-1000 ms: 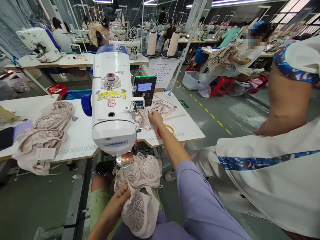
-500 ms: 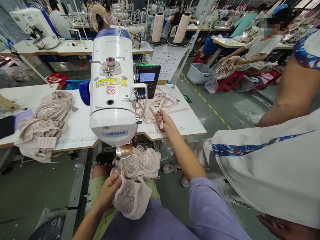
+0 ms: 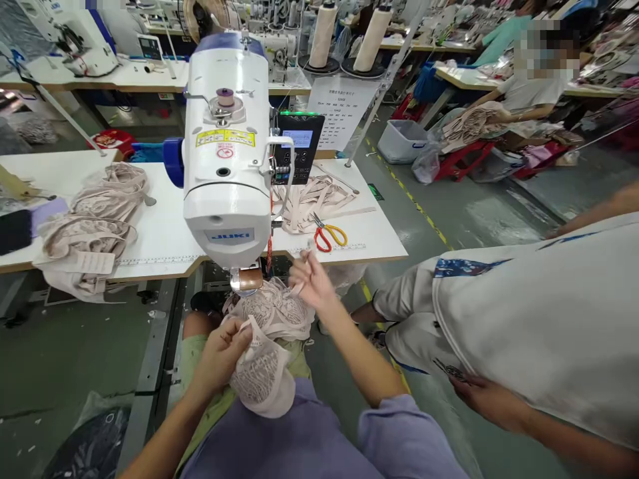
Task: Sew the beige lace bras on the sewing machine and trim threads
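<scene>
My left hand [image 3: 227,349] pinches the upper edge of a beige lace bra [image 3: 264,376] and holds it above my lap. More lace bra cups [image 3: 277,309] lie on my lap beyond it, under the head of the white sewing machine [image 3: 227,199]. In front of the table edge, my right hand [image 3: 312,283] is closed, slightly blurred, with a short end of beige strap [image 3: 298,289] showing at its fingers. Scissors [image 3: 329,234] with red and yellow handles rest on the table just past that hand, beside a pile of beige straps [image 3: 314,199].
A heap of beige bras [image 3: 90,226] covers part of the left table. Behind the machine stand a control panel [image 3: 298,146] and two thread cones [image 3: 372,40]. Close on my right stands a person in a pale top [image 3: 539,299]. A plastic bin [image 3: 402,141] sits on the floor.
My right hand has drawn back from the strap pile toward my lap, uncovering the scissors. My left hand has raised the bra slightly. The person on the right has shifted, and the view has tilted down.
</scene>
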Demonstrator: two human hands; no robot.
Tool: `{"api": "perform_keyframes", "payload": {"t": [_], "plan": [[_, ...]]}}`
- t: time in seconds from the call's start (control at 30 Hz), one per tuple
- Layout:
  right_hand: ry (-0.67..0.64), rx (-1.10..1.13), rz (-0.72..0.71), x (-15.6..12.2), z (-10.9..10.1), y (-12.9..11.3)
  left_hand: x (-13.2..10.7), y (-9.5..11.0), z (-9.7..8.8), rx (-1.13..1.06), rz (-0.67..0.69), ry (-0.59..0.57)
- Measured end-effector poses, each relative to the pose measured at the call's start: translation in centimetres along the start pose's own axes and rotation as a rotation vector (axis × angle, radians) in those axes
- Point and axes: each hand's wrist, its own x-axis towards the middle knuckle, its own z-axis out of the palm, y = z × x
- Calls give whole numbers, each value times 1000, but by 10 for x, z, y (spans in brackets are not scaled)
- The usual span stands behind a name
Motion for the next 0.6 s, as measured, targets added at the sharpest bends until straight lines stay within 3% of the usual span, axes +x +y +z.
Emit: {"api": "perform_keyframes", "payload": {"t": [0.13,0.23,0.3,0.37,0.5,0.6], "plan": [[-111,103,1,-41,25,61,-1,12,7,263,74,130],[-93,154,-37,-46,25,85,10,5,8,326,-5,-96],[-62,151,-51,-46,16,88,17,-1,7,318,-36,-282],[-33,24,-12,-49,3,88,19,-3,6,276,-50,-340],[-60,-470,187,-65,-19,87,8,9,12,232,-25,-277],[30,-589,112,-79,-27,77,-1,21,20,312,71,-214]]}}
